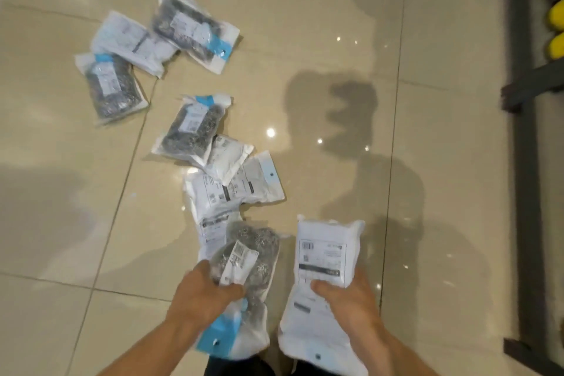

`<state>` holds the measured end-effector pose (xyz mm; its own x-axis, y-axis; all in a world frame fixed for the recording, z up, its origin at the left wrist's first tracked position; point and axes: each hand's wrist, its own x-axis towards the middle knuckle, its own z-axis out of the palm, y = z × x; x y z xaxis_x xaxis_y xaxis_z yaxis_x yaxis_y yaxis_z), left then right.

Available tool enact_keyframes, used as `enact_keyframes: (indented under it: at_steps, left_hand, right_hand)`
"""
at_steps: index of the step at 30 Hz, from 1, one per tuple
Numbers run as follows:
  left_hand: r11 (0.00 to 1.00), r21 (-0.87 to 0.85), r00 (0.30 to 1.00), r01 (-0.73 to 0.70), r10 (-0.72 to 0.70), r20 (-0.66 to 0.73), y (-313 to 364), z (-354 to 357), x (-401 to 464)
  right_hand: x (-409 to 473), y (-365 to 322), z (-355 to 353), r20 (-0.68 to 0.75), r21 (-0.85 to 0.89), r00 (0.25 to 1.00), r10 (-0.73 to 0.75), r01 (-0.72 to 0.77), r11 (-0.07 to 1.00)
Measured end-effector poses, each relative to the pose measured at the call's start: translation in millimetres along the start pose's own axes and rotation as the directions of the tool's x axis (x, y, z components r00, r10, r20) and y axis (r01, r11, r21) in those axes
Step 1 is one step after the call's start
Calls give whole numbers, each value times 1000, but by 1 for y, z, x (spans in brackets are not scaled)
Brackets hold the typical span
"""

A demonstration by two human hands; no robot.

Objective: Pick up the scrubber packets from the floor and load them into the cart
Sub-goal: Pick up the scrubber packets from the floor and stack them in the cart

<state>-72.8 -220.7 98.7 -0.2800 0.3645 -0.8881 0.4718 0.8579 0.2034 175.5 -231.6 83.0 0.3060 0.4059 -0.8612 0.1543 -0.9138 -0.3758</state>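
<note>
Left hand [204,296] clamps steel-scrubber packet [244,256]; right hand [348,296] clamps white packet [323,253]. Long axes point away from body. Floor packets [195,128] ahead-left, nearer left hand. Cart unseen.

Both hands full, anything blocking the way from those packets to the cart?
Cannot tell: no cart is in view. Left hand and right hand each hold a packet above bare floor; a dark rack stands to the right.

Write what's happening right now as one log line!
left hand: grips scrubber packet | right hand: grips white-side packet | floor: more packets scattered | cart: not in view
</note>
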Motion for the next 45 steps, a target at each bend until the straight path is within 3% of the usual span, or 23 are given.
enact_keyframes:
  at_steps: [7, 15, 20, 29, 36, 39, 43, 45]
  left_hand:
    - [945, -289, 986, -155, 167, 18, 6, -109, -196]
    - [760, -557, 940, -335, 307, -146, 22, -226, -422]
    - [611, -662, 890, -435, 404, -212, 16, -270, -504]
    - [322, -856, 851, -405, 474, -226, 4, -304, -570]
    - [216, -848, 827, -484, 429, -363, 1, -299, -610]
    - [126, -849, 838, -514, 288, -464, 4, -281, -629]
    - [23, -852, 845, -523, 140, -515, 11, -254, -651]
    - [-58, -846, 845, -531, 45, -533, 11, -239, -663]
  right_hand:
    - [-222, -93, -45, 132, 95, 990, -41, 29, 995]
    - [-441, -191, -98, 232, 126, 932, -278, 255, 959]
    - [-521, -223, -121, 293, 79, 865, -406, 402, 912]
    - [-572, -266, -137, 439, 120, 738, -512, 517, 848]
    - [-583, -325, -141, 719, 51, 529, -450, 605, 794]
    - [-588, -344, -137, 776, 5, 483, -406, 639, 769]
    - [-590, -361, -133, 871, -8, 363, -332, 685, 728]
    - [-591, -362, -127, 892, -39, 348, -290, 696, 717]
